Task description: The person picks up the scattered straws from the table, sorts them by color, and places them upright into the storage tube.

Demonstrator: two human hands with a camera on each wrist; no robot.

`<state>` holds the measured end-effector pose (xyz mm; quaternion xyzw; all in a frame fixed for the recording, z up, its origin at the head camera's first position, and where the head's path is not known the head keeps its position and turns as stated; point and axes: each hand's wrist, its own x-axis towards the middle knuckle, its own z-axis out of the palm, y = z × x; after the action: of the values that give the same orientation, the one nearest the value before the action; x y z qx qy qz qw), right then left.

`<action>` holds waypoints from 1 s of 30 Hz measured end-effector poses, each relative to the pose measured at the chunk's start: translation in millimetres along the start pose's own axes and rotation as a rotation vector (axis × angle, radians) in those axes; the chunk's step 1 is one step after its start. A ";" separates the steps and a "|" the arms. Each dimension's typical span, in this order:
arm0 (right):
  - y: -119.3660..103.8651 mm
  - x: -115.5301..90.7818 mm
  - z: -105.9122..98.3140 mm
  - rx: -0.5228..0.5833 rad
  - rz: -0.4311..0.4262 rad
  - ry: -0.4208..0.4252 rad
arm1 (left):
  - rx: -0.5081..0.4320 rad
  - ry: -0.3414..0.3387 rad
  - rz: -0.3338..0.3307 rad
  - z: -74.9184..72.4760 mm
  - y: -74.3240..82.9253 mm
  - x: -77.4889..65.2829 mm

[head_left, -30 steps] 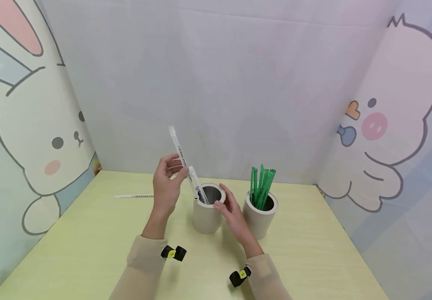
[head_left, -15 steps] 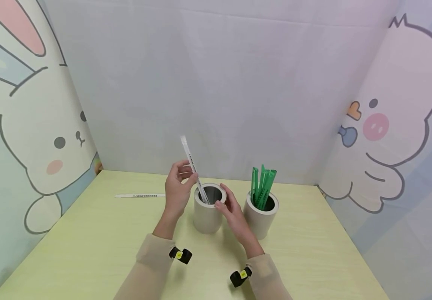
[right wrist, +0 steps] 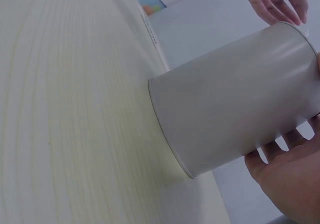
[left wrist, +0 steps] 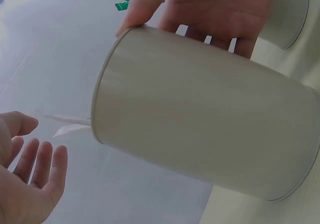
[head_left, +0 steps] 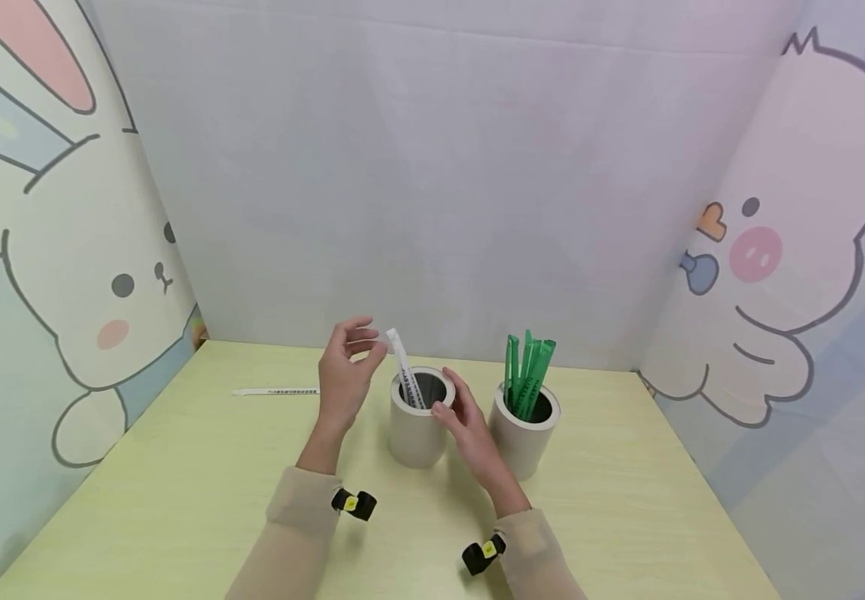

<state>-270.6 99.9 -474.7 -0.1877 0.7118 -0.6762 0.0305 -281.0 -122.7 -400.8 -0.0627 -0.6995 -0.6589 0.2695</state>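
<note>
Two white paper-wrapped straws point(head_left: 402, 360) lean inside a beige cylindrical holder point(head_left: 416, 437), their tops showing above its rim. My left hand point(head_left: 346, 367) is just left of these tops, fingers loosely bent and holding nothing. In the left wrist view, a small gap separates the left fingers point(left wrist: 44, 159) from the straw tips point(left wrist: 72, 126). On the other side, my right hand point(head_left: 473, 429) grips the holder, thumb at the rim and fingers along the wall. From the right wrist, the holder point(right wrist: 235, 99) shows standing on the table; its inside is hidden there.
A second beige holder point(head_left: 521, 442) with several green wrapped straws point(head_left: 528, 375) stands close behind the right hand. One more white wrapped straw point(head_left: 275, 392) lies on the table point(head_left: 177, 483) at the left. A grey cloth backdrop point(head_left: 432, 183) rises behind the table.
My left hand has lowered a white straw into the left holder beside another, let go of it and drawn slightly back left. My right hand has stayed on the holder.
</note>
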 end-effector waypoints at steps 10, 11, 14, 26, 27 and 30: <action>0.5 0.1 0.7 -0.003 0.003 -0.013 | 0.217 -0.091 0.042 -41.1 -1.5 23.7; 0.6 0.2 0.5 -0.001 0.003 -0.009 | 0.248 -0.107 0.050 -46.1 -3.4 28.7; 1.2 0.4 -0.5 -0.001 -0.004 -0.002 | 0.349 -0.163 0.074 -62.6 -11.4 43.6; 3.6 1.2 -1.3 0.010 -0.005 -0.017 | 0.833 -0.520 0.174 -125.7 -55.7 65.3; 4.0 1.3 -1.4 0.009 -0.005 -0.015 | 0.853 -0.545 0.178 -129.5 -58.5 64.8; 4.5 1.0 -1.3 0.002 -0.008 -0.011 | 0.913 -0.606 0.180 -139.8 -66.8 62.9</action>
<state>-273.0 100.8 -478.8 -0.1942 0.7102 -0.6759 0.0321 -322.8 -281.4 -433.1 -0.1858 -0.9522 -0.2156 0.1111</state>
